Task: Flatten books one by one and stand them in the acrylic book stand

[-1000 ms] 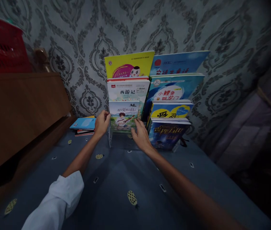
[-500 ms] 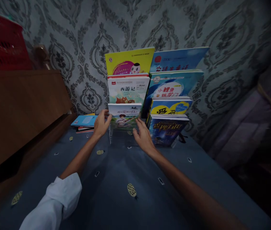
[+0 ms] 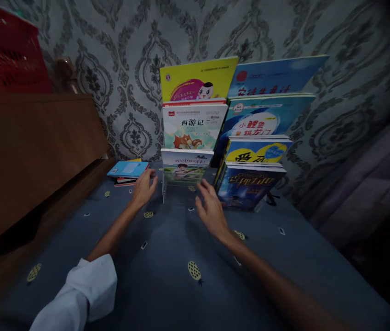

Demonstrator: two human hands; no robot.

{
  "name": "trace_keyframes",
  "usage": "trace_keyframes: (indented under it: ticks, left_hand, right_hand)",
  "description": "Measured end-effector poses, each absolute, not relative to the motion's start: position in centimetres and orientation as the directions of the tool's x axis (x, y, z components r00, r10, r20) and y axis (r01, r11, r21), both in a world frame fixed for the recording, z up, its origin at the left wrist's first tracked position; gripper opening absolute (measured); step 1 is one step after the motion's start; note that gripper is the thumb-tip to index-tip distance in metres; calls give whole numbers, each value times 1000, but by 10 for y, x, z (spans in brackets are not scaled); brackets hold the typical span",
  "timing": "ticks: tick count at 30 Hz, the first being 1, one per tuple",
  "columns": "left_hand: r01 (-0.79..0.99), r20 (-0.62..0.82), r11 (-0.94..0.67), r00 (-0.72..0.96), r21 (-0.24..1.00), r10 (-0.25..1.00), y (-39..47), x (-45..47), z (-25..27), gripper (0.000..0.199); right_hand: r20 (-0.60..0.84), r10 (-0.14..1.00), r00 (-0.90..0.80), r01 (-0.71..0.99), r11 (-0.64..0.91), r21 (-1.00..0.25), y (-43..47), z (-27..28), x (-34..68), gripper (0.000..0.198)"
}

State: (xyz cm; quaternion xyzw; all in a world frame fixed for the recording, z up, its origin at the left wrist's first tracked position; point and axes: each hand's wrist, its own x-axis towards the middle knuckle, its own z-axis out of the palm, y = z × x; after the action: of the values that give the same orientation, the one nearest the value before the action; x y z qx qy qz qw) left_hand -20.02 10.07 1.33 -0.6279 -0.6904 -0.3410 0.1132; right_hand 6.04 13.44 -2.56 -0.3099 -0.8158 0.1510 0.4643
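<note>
In the head view, books stand in tiers in two columns. At the front of the left column is a book with a figure in a landscape on its cover, resting on a clear stand. Left of it, my left hand is open, apart from the book and near a small pile topped by a blue book. My right hand is open too, fingers spread, below the book's right corner. Beside it stands a dark blue book. Behind the front book rise a white and green book and a yellow book.
A blue patterned cloth covers the surface. At left is a brown wooden cabinet with a red basket on it. Patterned wallpaper lies behind. Pale fabric hangs at right.
Both hands have drawn away from the sides of the front book, the left one leftward and the right one slightly down. The view has moved a little, so the books appear larger and farther right.
</note>
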Motion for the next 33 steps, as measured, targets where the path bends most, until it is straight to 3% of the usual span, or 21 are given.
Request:
trace_keyframes:
  ticks: [3,9,16,23,33]
  left_hand:
    - [949,481,219,-305,228,822,103,-225,-5,29]
    - [886,356,429,-464,177,811,126,-266,-23,62]
    - [887,248,450,-460,98,853,157,-283,-25,70]
    - [901,230,434,-429,31,874,160,-294,-20,52]
    - [921,179,370,-346,-123,921,153,-296,-3,41]
  right_hand:
    - [588,634,-503,322,768,-553,106,-59,60,47]
    - [424,680,-598,344,696,-630,84,-97,60,41]
    - [379,733,-564,387,641,-663,88,-98,60,37]
    - [378,724,-577,384,649,-656,86,-94,63,36]
    - [370,722,-585,398,653,-644,87,-93,65,35]
